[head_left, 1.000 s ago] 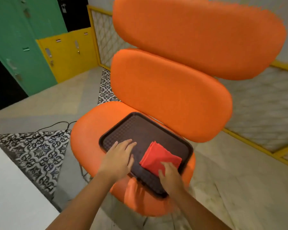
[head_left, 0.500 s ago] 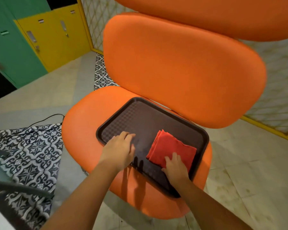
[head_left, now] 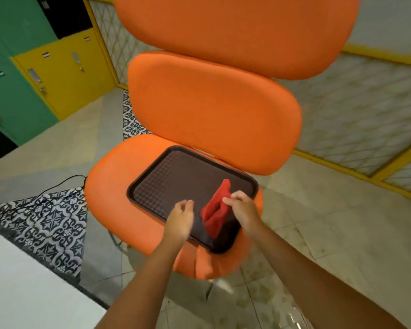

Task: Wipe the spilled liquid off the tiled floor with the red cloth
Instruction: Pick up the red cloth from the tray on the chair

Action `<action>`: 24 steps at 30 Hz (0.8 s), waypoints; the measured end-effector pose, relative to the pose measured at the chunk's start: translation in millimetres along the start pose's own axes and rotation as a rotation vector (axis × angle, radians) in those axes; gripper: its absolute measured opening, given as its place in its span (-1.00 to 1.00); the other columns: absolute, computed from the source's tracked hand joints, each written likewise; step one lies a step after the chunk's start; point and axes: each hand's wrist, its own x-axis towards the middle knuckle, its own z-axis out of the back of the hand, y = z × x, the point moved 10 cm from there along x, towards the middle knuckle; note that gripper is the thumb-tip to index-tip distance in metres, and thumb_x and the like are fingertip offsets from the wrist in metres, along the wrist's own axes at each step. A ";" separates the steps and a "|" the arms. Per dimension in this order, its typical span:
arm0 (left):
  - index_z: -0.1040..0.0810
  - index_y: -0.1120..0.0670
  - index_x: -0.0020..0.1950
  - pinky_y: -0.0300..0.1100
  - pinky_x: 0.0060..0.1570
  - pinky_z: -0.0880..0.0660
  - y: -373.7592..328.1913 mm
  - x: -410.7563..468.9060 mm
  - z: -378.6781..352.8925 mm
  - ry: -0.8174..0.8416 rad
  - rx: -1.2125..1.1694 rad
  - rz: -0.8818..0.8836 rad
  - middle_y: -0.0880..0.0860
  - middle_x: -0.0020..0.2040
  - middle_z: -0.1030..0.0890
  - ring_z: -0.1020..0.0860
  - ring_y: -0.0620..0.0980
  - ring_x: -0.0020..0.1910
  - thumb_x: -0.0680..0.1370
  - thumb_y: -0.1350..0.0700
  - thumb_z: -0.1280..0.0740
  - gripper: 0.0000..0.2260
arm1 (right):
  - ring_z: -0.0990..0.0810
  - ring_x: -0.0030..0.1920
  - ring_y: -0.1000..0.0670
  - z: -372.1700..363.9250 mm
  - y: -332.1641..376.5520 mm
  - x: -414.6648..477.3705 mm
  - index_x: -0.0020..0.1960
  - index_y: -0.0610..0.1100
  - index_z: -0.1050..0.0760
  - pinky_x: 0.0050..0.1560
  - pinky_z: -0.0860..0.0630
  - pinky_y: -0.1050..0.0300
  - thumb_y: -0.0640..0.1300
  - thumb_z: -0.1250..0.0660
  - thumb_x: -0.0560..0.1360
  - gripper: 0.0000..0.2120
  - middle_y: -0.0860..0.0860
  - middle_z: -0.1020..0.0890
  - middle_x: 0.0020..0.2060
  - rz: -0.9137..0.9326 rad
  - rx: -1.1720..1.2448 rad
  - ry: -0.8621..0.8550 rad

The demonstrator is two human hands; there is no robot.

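The folded red cloth [head_left: 216, 211] hangs on edge just above the dark brown tray [head_left: 176, 176], which lies on the seat of an orange chair [head_left: 109, 186]. My right hand [head_left: 243, 211] is shut on the cloth's right side and holds it tilted up. My left hand [head_left: 182, 218] hovers over the tray's near edge, just left of the cloth, fingers curled and holding nothing. The pale tiled floor [head_left: 306, 205] lies right of the chair; a shiny wet patch [head_left: 292, 314] shows near the bottom edge.
A white tabletop corner [head_left: 29, 288] fills the lower left. Black-and-white patterned tiles [head_left: 52, 222] with a black cable [head_left: 57, 186] lie left of the chair. Green and yellow lockers [head_left: 64, 67] stand at the back left, a yellow-framed mesh fence [head_left: 365, 110] at the right.
My right hand has taken hold of the cloth and lifted it off the tray onto its edge. My left hand has come off the tray and moved nearer the cloth.
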 end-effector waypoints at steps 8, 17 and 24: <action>-0.48 0.25 0.12 -0.22 -0.36 -0.35 -30.9 -140.2 -88.1 0.095 -0.275 -0.008 0.34 0.17 -0.52 -0.48 0.04 -0.26 0.54 0.10 -0.21 -0.73 | -0.43 -0.34 0.03 100.3 6.4 -126.6 -0.30 -0.07 -0.32 -0.35 -0.34 0.14 -0.25 -0.20 0.47 -0.80 -0.05 -0.44 -0.36 -0.118 0.508 0.066; -0.34 0.09 0.32 -0.22 -0.27 -0.40 7.8 -279.1 -211.6 0.222 -0.311 0.058 0.06 0.19 -0.52 -0.52 0.04 0.08 0.47 -0.18 -0.23 -0.47 | -0.53 -0.11 -0.07 236.9 -78.0 -216.5 0.20 -0.23 -0.42 -0.12 -0.50 0.08 -0.20 -0.20 0.52 -0.73 -0.12 -0.53 -0.03 -0.183 0.561 -0.005; -0.44 -0.03 0.15 -0.10 -0.10 -0.46 73.9 -330.5 -301.4 0.429 -0.415 0.250 -0.01 -0.04 -0.55 -0.52 0.00 -0.03 0.50 -0.26 -0.12 -0.60 | -0.61 -0.06 -0.10 265.3 -161.1 -260.7 0.20 -0.27 -0.47 -0.08 -0.58 0.06 -0.06 -0.39 0.41 -0.56 -0.21 -0.58 0.11 -0.323 0.729 0.245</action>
